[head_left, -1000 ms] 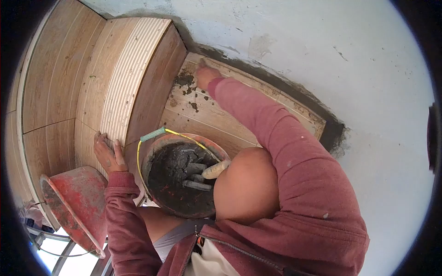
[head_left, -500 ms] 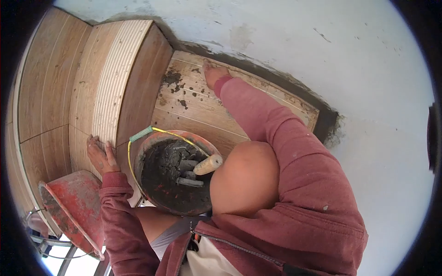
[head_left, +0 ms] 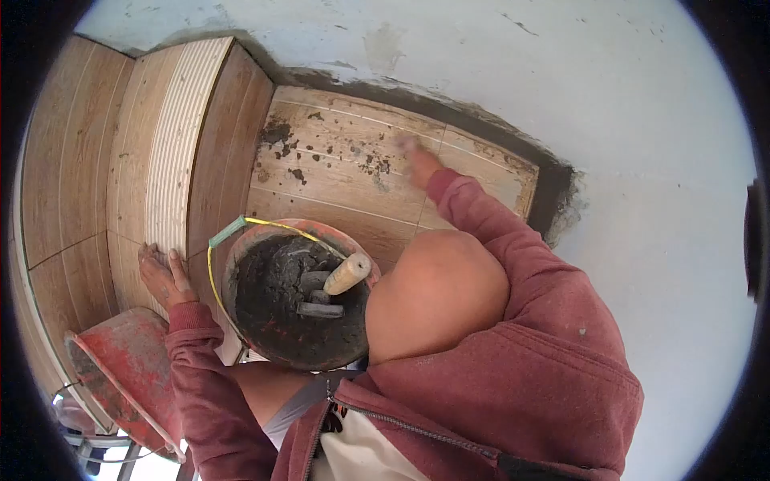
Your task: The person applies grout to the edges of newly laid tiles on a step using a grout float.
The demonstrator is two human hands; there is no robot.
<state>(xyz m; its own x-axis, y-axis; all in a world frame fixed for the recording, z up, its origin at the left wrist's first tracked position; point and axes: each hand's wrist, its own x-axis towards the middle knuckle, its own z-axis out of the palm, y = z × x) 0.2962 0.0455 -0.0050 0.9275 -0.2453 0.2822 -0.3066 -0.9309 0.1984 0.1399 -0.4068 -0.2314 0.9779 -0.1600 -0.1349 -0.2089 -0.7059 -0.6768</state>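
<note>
My left hand [head_left: 166,276] rests with its fingers spread on the ribbed edge of a wood-look tiled step [head_left: 178,152]. Over the lower tile floor [head_left: 341,188], my right hand [head_left: 417,160] is smeared by motion, and its finger shape is lost. Dark crumbs of mortar [head_left: 373,164] lie scattered on the tile just left of it. Between my arms, beside my bare knee, stands a bucket [head_left: 277,353] of dark wet mortar [head_left: 269,280]. A trowel with a wooden handle [head_left: 347,275] lies in the bucket, its metal part smeared grey.
A second red bucket [head_left: 132,377], caked with mortar, lies tilted at lower left near the step. The pale blue wall [head_left: 642,240] runs along the top and right, with a dark mortar strip [head_left: 481,124] where it meets the tiles. The first bucket's yellow wire handle [head_left: 281,226] stands up.
My right hand has swept back from the tile by the wall, toward the right, and more crumbs show there. The view has shifted slightly. My left hand stays on the step edge.
</note>
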